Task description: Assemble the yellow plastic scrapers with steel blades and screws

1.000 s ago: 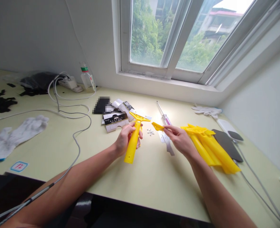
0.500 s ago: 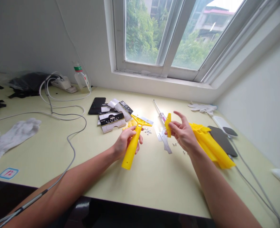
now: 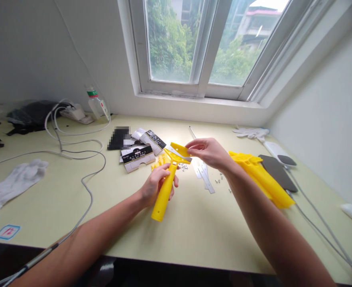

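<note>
Gripping the scraper (image 3: 166,189) by its handle with curled fingers of the left hand (image 3: 158,182). Pinching the cover (image 3: 178,149) between thumb and fingers of the right hand (image 3: 210,152), near the scraper's 12 o'clock end. From the left hand, nuts (image 3: 183,166) at 2 o'clock, blades (image 3: 204,175) at 3.

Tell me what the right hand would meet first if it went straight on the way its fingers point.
Probably the yellow scraper in the left hand, at its head, close by the yellow strip that the right hand pinches. Depth is unclear; the hand might pass above, toward the cards.
</note>
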A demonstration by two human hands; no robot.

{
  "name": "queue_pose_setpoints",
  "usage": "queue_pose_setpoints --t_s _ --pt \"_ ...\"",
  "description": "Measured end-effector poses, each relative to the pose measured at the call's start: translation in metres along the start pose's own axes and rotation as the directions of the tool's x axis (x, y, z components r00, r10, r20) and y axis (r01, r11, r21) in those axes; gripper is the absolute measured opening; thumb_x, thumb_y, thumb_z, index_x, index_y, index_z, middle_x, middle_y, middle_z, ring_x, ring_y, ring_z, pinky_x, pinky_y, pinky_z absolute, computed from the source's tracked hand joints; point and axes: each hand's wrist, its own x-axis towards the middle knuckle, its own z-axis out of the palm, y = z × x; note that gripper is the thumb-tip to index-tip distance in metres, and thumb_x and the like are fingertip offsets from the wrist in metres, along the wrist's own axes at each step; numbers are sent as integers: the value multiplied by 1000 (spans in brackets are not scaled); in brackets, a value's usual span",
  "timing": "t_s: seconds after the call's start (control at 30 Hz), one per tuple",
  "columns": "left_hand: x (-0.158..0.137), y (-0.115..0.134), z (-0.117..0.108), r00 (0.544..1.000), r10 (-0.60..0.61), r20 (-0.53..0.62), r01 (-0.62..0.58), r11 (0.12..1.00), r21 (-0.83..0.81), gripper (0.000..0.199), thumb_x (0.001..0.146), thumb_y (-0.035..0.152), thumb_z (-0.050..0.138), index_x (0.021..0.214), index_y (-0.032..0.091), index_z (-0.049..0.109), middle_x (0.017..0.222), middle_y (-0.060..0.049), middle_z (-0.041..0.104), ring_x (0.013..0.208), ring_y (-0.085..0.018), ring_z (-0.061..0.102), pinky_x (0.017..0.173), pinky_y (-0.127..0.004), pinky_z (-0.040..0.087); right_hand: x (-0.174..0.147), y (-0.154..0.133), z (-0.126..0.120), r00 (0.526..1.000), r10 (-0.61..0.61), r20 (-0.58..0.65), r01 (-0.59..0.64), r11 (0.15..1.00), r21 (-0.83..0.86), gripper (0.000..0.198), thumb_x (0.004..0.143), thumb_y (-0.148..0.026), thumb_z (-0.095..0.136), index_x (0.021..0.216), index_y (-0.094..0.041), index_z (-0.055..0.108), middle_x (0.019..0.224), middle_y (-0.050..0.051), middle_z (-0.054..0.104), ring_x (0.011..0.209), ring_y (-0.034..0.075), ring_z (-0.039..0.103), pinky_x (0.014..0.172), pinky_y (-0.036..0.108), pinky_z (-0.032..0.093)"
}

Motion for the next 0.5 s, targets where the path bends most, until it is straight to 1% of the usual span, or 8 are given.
queue_pose_setpoints --t_s 0.1,0.17,0.3,0.5 --pt "0 0 2 1000 -9 -1 9 1000 8 30 86 31 43 110 15 49 70 -3 60 38 -13 53 39 -24 40 2 1 2 1000 -7 -14 7 1000 -17 20 75 -29 70 92 -19 77 81 5 74 71 14 66 59 24 50" --pt "-1 -1 4 1000 -19 -3 19 1000 17 30 86 31 43 111 15 49 70 -2 60 38 -13 53 39 -24 40 2 2 2 1000 2 3 -2 1000 -19 22 74 -30 71 92 -18 77 78 4 73 67 12 63 56 22 47" --pt "-2 -3 6 999 -31 -14 32 999 27 29 86 30 43 111 14 48 70 -2 60 38 -13 53 39 -24 40 2 0 2 998 28 48 -28 1000 1 22 73 -30 72 90 -17 77 80 5 74 69 12 64 60 21 49" --pt "-1 -2 6 999 -29 -17 29 999 28 30 87 31 42 112 15 47 71 -2 60 40 -13 54 39 -23 40 2 -1 4 994 56 91 -55 998 -14 18 74 -30 70 87 -18 77 82 4 75 69 13 66 61 22 51"
